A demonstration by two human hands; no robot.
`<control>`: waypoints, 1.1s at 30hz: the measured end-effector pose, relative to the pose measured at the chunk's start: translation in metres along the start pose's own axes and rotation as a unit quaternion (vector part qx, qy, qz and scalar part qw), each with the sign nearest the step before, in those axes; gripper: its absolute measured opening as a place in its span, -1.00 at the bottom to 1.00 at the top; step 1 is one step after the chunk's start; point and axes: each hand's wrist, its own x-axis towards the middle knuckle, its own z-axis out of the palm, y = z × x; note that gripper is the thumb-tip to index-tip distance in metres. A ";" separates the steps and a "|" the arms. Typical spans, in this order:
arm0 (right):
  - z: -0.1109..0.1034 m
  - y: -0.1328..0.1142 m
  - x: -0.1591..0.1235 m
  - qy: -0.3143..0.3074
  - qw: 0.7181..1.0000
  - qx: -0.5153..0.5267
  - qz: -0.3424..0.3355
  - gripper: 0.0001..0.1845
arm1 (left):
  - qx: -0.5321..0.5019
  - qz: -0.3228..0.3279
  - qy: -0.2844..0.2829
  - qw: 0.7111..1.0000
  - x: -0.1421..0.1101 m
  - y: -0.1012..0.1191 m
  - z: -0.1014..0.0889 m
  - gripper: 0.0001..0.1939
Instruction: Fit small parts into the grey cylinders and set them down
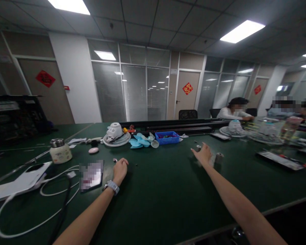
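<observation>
My left hand (120, 170), with a watch (112, 186) at the wrist, rests over the green table with its fingers curled in. Whether anything is inside them is hidden. A small pinkish-white piece (115, 160) lies beside its knuckles, and a phone (92, 175) lies left of the wrist. Farther right, my right hand (204, 156) is open, thumb and fingers spread apart. A small shiny metal part (199, 147) shows between thumb and fingers; contact with it cannot be made out. Just right of this hand stands a metal cylinder (219, 158).
Light-blue fan blades (140, 140), a white fan head with its grille (116, 136) and a blue tray (167, 137) line the back. At left are a cream jar (60, 152), a white device (22, 180) and looping cables (38, 225). Another person (233, 109) sits far right.
</observation>
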 end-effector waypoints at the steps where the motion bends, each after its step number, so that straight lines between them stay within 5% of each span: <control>1: -0.001 -0.020 -0.012 0.006 0.998 0.005 -0.065 -0.31 | 0.003 -0.002 0.002 1.000 -0.001 0.001 0.000 -0.74; 3: 0.004 -0.068 -0.045 -0.075 0.971 0.059 -0.219 -0.46 | 0.008 -0.004 0.005 1.000 -0.002 0.003 0.000 -0.74; 5: 0.019 -0.117 -0.083 -0.229 0.907 0.135 -0.326 -0.56 | 0.011 -0.001 0.007 1.000 -0.004 0.004 0.000 -0.74; 8: 0.052 -0.175 -0.133 -0.332 0.867 0.180 -0.324 -0.49 | 0.015 0.002 0.010 1.000 -0.006 0.006 -0.002 -0.74; 14: 0.085 -0.216 -0.167 -0.323 0.886 0.150 -0.296 -0.74 | 0.016 0.017 0.003 1.000 -0.008 0.008 -0.004 -0.73; 19: 0.053 -0.179 -0.113 -0.281 0.893 0.188 -0.299 -0.76 | 0.015 0.014 0.000 1.000 -0.009 0.009 -0.003 -0.74; 24: 0.001 -0.075 -0.005 -0.061 0.981 0.051 -0.179 -0.69 | 0.020 0.021 -0.003 1.000 -0.007 0.006 0.000 -0.73; 26: -0.011 -0.033 0.021 -0.035 0.994 -0.019 -0.103 -0.67 | 0.019 0.015 -0.010 1.000 -0.006 0.005 0.001 -0.74; 29: -0.016 0.008 0.033 -0.049 0.996 -0.076 -0.027 -0.66 | 0.017 0.011 -0.022 1.000 -0.005 0.003 0.002 -0.73; 33: -0.011 0.022 0.029 -0.047 0.997 -0.068 -0.013 -0.68 | 0.017 0.019 -0.025 0.999 -0.005 0.002 0.002 -0.73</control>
